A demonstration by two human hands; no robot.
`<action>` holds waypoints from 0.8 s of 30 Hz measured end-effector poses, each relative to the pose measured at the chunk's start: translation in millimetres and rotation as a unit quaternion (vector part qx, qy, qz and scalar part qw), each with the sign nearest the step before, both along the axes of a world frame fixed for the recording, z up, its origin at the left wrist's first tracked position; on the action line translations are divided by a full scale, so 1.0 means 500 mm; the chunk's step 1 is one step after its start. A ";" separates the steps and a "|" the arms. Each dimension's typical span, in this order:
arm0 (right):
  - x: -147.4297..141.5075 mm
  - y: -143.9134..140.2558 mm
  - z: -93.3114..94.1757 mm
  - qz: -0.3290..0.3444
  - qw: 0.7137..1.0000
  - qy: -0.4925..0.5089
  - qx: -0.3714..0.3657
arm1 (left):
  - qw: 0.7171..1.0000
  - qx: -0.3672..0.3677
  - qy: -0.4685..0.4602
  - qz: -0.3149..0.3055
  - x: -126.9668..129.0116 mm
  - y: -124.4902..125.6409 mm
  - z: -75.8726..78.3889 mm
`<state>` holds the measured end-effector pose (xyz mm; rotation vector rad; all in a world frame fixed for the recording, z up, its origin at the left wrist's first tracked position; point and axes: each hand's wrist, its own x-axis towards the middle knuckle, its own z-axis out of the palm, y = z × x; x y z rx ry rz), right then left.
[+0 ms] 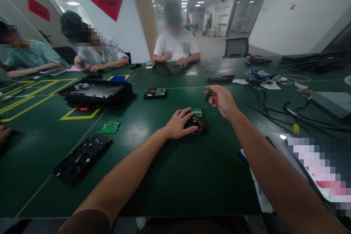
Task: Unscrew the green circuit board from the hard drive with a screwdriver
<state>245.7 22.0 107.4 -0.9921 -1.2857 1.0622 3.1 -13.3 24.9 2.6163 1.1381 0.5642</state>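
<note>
A hard drive (201, 125) with a green circuit board on its upper side lies on the green table in front of me. My left hand (181, 123) rests on its left part, fingers spread out over the board and casing. Just right of and above the drive, my right hand (221, 99) is closed around the dark handle of a screwdriver (208, 95). Its thin shaft seems to point down toward the drive, though the tip is too faint to make out. Another hard drive (155, 93) lies farther off, showing its green board.
Left of me lie a loose green circuit board (109, 127) and a black casing (83, 157). Behind them stands a black tray (95, 93). Black cables (290, 113), a grey metal box (331, 103) and a laptop-like item (309, 168) occupy the right. Several people sit across the table.
</note>
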 end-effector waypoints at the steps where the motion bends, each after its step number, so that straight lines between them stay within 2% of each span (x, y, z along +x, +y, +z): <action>1: 0.000 0.000 0.000 -0.004 1.000 -0.006 0.005 | 1.000 0.000 0.003 0.000 0.000 0.000 -0.001; 6: -0.001 -0.008 0.005 -0.045 0.999 -0.028 0.012 | 1.000 -0.003 0.008 0.002 -0.001 0.002 -0.003; 12: -0.005 -0.010 0.005 0.001 1.000 -0.014 0.003 | 1.000 -0.009 0.003 0.002 -0.002 0.002 -0.002; 17: -0.003 -0.007 0.005 0.009 1.000 -0.013 -0.002 | 1.000 -0.006 0.006 0.000 -0.001 0.001 -0.001; 24: -0.004 -0.013 0.010 -0.036 0.998 -0.046 0.017 | 1.000 -0.002 0.004 0.000 -0.001 0.001 -0.001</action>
